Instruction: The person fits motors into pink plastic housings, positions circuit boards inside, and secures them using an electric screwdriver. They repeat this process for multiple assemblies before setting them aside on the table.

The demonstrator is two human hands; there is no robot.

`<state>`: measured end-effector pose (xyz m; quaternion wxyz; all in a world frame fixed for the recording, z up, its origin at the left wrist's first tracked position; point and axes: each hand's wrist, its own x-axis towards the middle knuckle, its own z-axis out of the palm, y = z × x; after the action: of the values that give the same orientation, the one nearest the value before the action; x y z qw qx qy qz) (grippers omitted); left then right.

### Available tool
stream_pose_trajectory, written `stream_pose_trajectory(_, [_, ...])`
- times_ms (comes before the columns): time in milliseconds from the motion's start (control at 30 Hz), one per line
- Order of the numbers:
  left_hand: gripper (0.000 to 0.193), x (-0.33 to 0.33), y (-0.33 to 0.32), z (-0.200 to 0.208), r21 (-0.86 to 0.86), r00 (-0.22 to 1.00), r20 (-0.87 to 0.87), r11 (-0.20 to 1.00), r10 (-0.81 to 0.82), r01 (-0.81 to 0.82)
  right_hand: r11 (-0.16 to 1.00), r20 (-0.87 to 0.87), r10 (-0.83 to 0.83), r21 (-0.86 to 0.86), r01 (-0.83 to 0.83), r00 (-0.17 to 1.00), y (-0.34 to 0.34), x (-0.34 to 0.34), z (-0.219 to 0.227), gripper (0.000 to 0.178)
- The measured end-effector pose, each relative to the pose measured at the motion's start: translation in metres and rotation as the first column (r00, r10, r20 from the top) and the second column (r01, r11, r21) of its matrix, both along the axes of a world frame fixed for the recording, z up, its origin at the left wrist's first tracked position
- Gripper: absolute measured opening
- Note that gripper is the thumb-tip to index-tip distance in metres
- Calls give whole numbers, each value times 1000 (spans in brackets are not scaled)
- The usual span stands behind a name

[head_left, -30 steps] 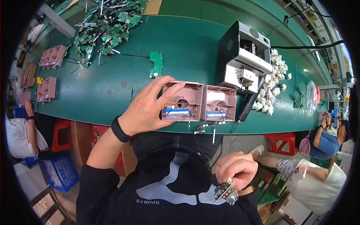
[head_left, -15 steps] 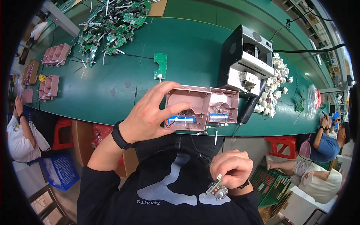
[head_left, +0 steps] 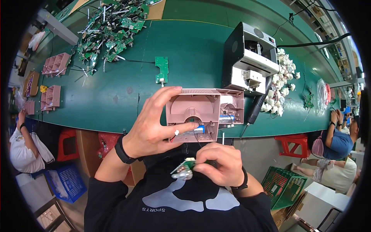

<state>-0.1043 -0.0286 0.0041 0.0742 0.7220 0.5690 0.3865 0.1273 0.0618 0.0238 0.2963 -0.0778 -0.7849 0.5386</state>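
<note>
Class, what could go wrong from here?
The thin black wire near the right hand might snag if the small green circuit board moves. The pink plastic housing, seemingly overhanging the green table, could drop if the left hand slips. The slim black tool, tip near the table edge, could get bumped.

Long green workbench (head_left: 193,46), red plastic stools (head_left: 288,139) along its near edge, grey floor (head_left: 252,149), shelving (head_left: 321,20) at right

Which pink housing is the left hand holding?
The left housing of the front pair: the left hand holds its left side. The right housing has no hand on it; the other housings sit farther left.
</note>
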Motion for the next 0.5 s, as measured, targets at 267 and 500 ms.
stream_pose_trajectory(267, [60, -10, -11, 5, -8, 995, -99, 1000, -12, 12, 884, -67, -47, 462, 73, 997, -8, -10, 3, 24])
stream_pose_trajectory(500, [54, -18, -27, 25, 102, 998, -63, 995, -13, 19, 790, 202, -477, -328, 518, 856, 9, 8, 15, 25])
